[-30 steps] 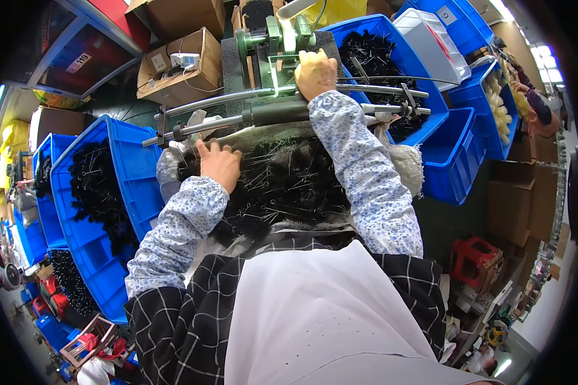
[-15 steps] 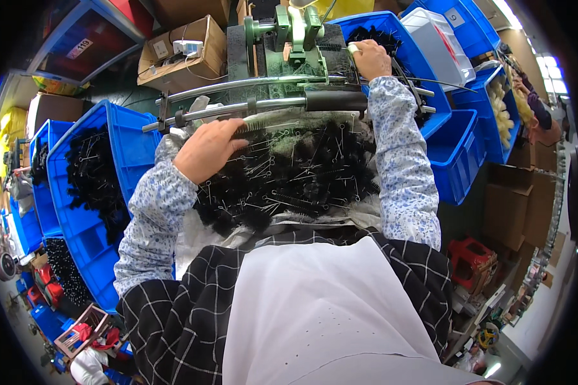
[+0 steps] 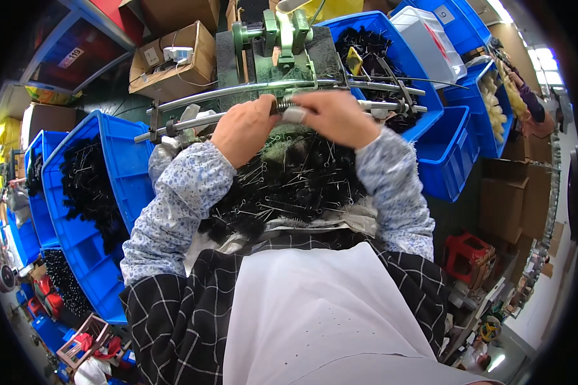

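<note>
My left hand (image 3: 243,131) is closed in a pinch on a small dark wire brush (image 3: 284,102), above the front metal rod of the machine (image 3: 279,61). My right hand (image 3: 337,117), partly blurred, meets it from the right. Its fingers curl in at the brush's other end, and one wears a white finger cover (image 3: 294,115). Below both hands lies a heap of black wire brushes (image 3: 289,176) with looped metal stems, on a pale cloth (image 3: 356,218) across my lap. The machine's front rod is partly hidden behind my hands.
Blue bins of black brushes stand to the left (image 3: 77,205) and behind right (image 3: 430,109). A smaller blue bin (image 3: 453,157) sits at the right, near a bin of pale yellow pieces (image 3: 490,96). Metal rods (image 3: 192,101) span the machine's front. A cardboard box (image 3: 173,61) stands back left.
My right hand has come from the machine's right side, leftward and nearer, to my left hand. The left hand has moved right and slightly up with a brush. Both now meet at a brush.
</note>
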Tool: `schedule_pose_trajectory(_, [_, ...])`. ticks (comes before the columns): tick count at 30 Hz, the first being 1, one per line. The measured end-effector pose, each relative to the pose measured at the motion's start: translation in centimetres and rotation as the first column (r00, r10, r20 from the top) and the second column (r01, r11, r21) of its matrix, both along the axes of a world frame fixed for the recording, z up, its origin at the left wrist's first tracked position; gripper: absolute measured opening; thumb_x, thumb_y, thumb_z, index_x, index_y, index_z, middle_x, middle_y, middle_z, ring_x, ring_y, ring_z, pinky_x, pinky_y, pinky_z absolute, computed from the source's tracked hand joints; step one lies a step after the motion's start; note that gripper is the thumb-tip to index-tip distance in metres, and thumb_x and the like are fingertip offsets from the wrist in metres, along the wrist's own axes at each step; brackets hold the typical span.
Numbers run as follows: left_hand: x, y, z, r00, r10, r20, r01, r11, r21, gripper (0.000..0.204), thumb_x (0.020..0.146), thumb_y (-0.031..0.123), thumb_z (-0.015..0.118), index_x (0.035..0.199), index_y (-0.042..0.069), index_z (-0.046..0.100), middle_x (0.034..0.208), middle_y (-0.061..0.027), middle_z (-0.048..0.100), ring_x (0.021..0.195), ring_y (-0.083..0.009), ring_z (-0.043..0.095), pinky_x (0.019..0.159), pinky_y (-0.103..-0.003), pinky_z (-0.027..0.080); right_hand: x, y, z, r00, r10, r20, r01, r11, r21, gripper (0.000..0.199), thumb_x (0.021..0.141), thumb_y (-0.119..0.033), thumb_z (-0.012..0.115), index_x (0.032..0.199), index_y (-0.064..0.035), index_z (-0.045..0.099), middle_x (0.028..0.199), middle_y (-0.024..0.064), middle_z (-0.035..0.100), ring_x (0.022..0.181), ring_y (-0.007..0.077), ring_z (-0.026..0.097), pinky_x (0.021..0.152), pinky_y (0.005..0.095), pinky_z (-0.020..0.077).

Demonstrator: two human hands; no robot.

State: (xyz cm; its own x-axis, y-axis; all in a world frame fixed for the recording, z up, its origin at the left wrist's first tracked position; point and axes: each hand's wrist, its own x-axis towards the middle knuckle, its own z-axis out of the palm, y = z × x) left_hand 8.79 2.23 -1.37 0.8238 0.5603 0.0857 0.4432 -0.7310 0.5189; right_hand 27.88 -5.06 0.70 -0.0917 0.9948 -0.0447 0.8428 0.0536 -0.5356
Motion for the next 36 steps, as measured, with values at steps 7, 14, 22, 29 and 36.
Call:
schedule_pose_trajectory(7, [-2.8, -0.5, -1.8, 0.998, 0.001, -0.056, 0.004, 0.996, 0.085, 0.019, 0.087, 0.017, 0.052, 0.093, 0.0, 0.047, 0.066, -0.0149, 0.059, 0.065, -0.0317, 0.06, 0.056, -0.04, 0.046, -2.7, 0.6, -2.8, 0.949, 0.171, 0.264, -0.246, 0.926, 0.285, 0.026, 0.074, -0.024, 0.064, 0.099, -0.016, 0.062, 0.087, -0.0025, 0.063, 0.095, 0.0175, 0.05, 0.082, 0.0343, 0.0335])
schedule_pose_trajectory(14, [-3.0, -0.9, -2.0, 0.999, 0.041, -0.009, -0.041, 0.999, 0.017, 0.023, 0.085, 0.021, 0.056, 0.096, 0.002, 0.049, 0.068, -0.0149, 0.06, 0.066, -0.0312, 0.061, 0.058, -0.038, 0.048, -3.1, 0.9, -2.7, 0.863, 0.05, 0.503, -0.229, 0.926, 0.299, 0.016, 0.077, -0.012, 0.057, 0.092, -0.0146, 0.061, 0.081, -0.002, 0.062, 0.087, 0.0148, 0.055, 0.074, 0.0302, 0.0432])
schedule_pose_trajectory(22, [-5.8, 0.3, -6.3, 0.726, -0.157, -0.67, 0.113, 0.988, -0.109, 0.039, 0.078, 0.031, 0.064, 0.107, 0.006, 0.053, 0.096, -0.0151, 0.061, 0.098, -0.0313, 0.056, 0.086, -0.043, 0.041, 6.9, 7.3, -8.4, 0.705, -0.474, 0.527, 0.233, 0.857, 0.46, 0.014, 0.082, -0.016, 0.052, 0.087, -0.0162, 0.065, 0.081, 0.004, 0.062, 0.082, 0.0206, 0.061, 0.07, 0.0344, 0.0481])
schedule_pose_trajectory(29, [-6.0, 0.4, -7.0, 0.769, -0.265, -0.582, 0.171, 0.962, -0.211, 0.039, 0.074, 0.025, 0.066, 0.106, 0.007, 0.054, 0.101, -0.0131, 0.06, 0.105, -0.0292, 0.053, 0.089, -0.048, 0.034, 6.4, 8.2, -8.4, 0.744, -0.415, 0.524, 0.211, 0.89, 0.404, 0.026, 0.082, -0.013, 0.049, 0.099, -0.0191, 0.067, 0.084, 0.0031, 0.063, 0.082, 0.0212, 0.059, 0.074, 0.0353, 0.0464])
schedule_pose_trajectory(36, [-6.5, 0.7, -5.0, 0.982, -0.169, -0.083, 0.128, 0.922, -0.365, 0.031, 0.08, 0.016, 0.061, 0.107, 0.003, 0.052, 0.103, -0.0176, 0.055, 0.095, -0.0361, 0.055, 0.083, -0.04, 0.043, 6.9, 8.4, -9.5, 0.782, -0.42, 0.46, 0.196, 0.866, 0.46, 0.025, 0.082, -0.014, 0.048, 0.098, -0.0168, 0.067, 0.083, 0.0046, 0.063, 0.081, 0.0229, 0.058, 0.072, 0.0361, 0.0459])
